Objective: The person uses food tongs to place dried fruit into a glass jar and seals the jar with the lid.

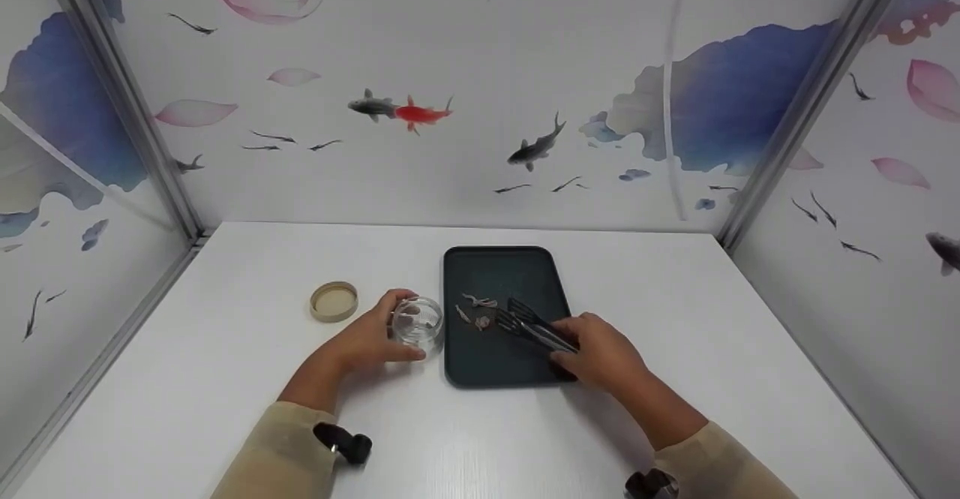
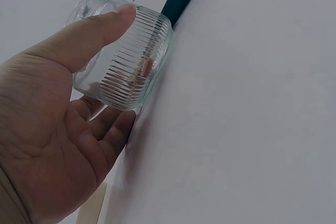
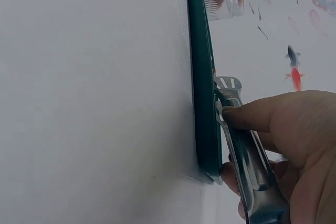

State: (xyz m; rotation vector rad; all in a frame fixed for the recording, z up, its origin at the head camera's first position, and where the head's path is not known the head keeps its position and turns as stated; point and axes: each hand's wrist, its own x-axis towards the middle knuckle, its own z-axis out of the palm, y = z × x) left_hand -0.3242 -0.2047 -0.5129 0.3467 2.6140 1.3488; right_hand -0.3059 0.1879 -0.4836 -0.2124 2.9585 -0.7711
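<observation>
My left hand (image 1: 364, 343) holds a clear ribbed glass jar (image 1: 418, 324), thumb on the near side and fingers round the far side. The jar stands upright beside the left edge of a dark green tray (image 1: 499, 368). Inside it, the left wrist view shows a small reddish-brown piece (image 2: 147, 66). My right hand (image 1: 606, 350) grips metal tongs (image 3: 252, 166) between thumb and fingers, over the tray's right side. Their slotted heads are apart and point left, near several small pale, shrivelled pieces (image 1: 481, 302) lying on the tray. Nothing shows between the heads.
A round beige lid (image 1: 334, 302) lies on the white table (image 1: 255, 334), left of the jar and behind my left hand. White panels printed with fish and petals (image 1: 465, 176) stand at the back and both sides, with metal posts (image 1: 810, 94) at the corners.
</observation>
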